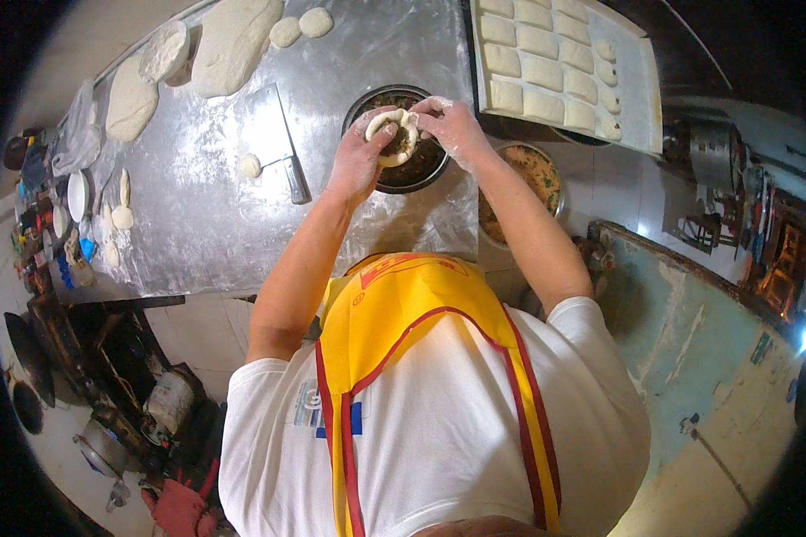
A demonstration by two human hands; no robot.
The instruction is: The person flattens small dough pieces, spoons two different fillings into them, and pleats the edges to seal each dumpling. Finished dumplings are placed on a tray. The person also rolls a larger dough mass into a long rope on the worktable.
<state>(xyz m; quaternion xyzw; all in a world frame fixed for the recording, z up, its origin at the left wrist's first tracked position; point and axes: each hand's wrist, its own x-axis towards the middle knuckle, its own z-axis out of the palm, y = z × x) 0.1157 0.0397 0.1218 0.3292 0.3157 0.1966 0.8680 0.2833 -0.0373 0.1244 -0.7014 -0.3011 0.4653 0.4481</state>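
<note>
A round dough wrapper with dark chopped filling in its middle rests in my left hand, thumb over its near side. My right hand pinches the wrapper's right edge between thumb and fingers. Both hands are floury and held above a dark round bowl of similar filling, which they partly hide. To the left on the floured metal table lies a cleaver with a dark handle. Beside its blade is a small dough ball.
A paper-lined tray with rows of pale filled buns stands at the back right. Below it sits a pan of lighter filling. Large dough slabs, a white bowl and two dough rounds lie at the back left.
</note>
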